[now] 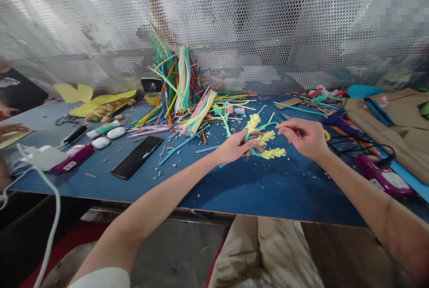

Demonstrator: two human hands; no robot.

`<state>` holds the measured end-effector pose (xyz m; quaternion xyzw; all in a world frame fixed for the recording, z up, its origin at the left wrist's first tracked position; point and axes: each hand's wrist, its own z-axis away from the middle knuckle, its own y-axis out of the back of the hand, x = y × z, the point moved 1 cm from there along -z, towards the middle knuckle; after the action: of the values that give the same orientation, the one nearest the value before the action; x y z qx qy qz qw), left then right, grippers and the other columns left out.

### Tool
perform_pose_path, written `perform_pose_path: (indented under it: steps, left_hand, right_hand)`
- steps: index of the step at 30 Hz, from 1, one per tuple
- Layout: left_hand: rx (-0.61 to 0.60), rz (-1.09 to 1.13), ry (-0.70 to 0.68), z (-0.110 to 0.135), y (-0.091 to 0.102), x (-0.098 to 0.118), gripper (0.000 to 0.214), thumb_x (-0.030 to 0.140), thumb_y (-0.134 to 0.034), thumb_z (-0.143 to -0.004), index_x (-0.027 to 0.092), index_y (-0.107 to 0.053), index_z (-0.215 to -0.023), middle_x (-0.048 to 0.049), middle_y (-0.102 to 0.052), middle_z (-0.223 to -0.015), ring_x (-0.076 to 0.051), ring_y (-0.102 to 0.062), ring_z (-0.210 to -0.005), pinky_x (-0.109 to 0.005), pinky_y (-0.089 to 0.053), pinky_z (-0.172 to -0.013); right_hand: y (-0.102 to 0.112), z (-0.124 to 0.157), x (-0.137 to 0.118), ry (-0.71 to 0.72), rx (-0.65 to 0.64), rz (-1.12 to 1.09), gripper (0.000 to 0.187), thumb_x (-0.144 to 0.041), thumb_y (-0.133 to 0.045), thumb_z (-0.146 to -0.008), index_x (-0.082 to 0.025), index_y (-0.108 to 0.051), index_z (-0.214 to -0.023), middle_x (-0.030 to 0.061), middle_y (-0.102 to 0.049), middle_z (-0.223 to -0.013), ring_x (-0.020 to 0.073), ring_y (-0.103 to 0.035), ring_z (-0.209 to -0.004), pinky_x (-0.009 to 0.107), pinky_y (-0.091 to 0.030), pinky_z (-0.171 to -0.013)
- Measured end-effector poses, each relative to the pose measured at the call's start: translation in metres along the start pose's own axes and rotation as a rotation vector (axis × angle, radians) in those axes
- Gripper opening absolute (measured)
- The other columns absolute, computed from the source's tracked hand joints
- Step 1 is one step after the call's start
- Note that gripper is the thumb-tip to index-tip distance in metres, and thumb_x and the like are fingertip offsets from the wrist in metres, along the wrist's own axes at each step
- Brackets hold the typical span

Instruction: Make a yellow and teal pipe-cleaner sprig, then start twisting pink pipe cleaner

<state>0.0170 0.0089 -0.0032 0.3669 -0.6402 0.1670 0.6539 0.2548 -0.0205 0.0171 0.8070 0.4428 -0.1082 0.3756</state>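
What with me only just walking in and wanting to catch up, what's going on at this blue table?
At the blue table, a person's left hand holds a yellow-tipped green pipe-cleaner sprig, while the right hand pinches the end of a green stem. Something red and black shows by the right palm, too hidden to name. A bunch of colourful pipe cleaners stands farther back, and a pastel bundle lies in front of it. A black phone lies off to the left.
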Motion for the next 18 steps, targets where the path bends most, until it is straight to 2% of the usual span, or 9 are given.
perform_pose_path:
  steps: [4, 8, 14, 18]
  left_hand:
    - [-0.053, 0.010, -0.004, 0.002, -0.003, 0.001, 0.057, 0.054, -0.040, -0.097, 0.013, -0.046, -0.136, -0.0148, -0.068, -0.110, -0.006, -0.051, -0.059, -0.021, -0.041, -0.055]
    - [-0.031, -0.049, -0.038, 0.002, -0.004, -0.002, 0.055, 0.054, -0.037, -0.098, 0.013, -0.051, -0.131, -0.0127, -0.067, -0.108, -0.006, -0.054, -0.060, -0.021, -0.043, -0.055]
    - [-0.034, -0.192, -0.033, 0.002, -0.007, -0.004, 0.050, 0.053, -0.034, -0.099, 0.016, -0.056, -0.124, -0.0085, -0.070, -0.103, -0.006, -0.055, -0.059, -0.019, -0.044, -0.056]
    - [-0.032, -0.212, -0.037, 0.003, -0.010, -0.003, 0.048, 0.051, -0.032, -0.100, 0.017, -0.056, -0.124, -0.0079, -0.071, -0.103, -0.006, -0.056, -0.059, -0.018, -0.045, -0.056]
  right_hand:
    - [-0.005, 0.000, 0.000, -0.074, 0.028, 0.001, 0.014, -0.033, -0.066, -0.086, -0.026, -0.071, -0.097, -0.0003, -0.071, -0.079, 0.0111, -0.059, -0.057, 0.026, -0.048, -0.055]
    - [-0.012, -0.001, -0.005, -0.005, 0.020, 0.005, 0.016, -0.034, -0.068, -0.084, -0.026, -0.071, -0.098, 0.0018, -0.071, -0.091, 0.0119, -0.059, -0.064, 0.028, -0.049, -0.058]
    - [-0.015, -0.001, -0.011, 0.095, 0.037, 0.046, 0.010, -0.033, -0.066, -0.087, -0.025, -0.070, -0.086, 0.0022, -0.070, -0.084, 0.0111, -0.054, -0.058, 0.028, -0.048, -0.058]
    - [-0.016, 0.000, -0.010, 0.095, 0.030, 0.042, 0.011, -0.034, -0.065, -0.087, -0.023, -0.069, -0.086, 0.0020, -0.070, -0.084, 0.0108, -0.055, -0.058, 0.027, -0.048, -0.058]
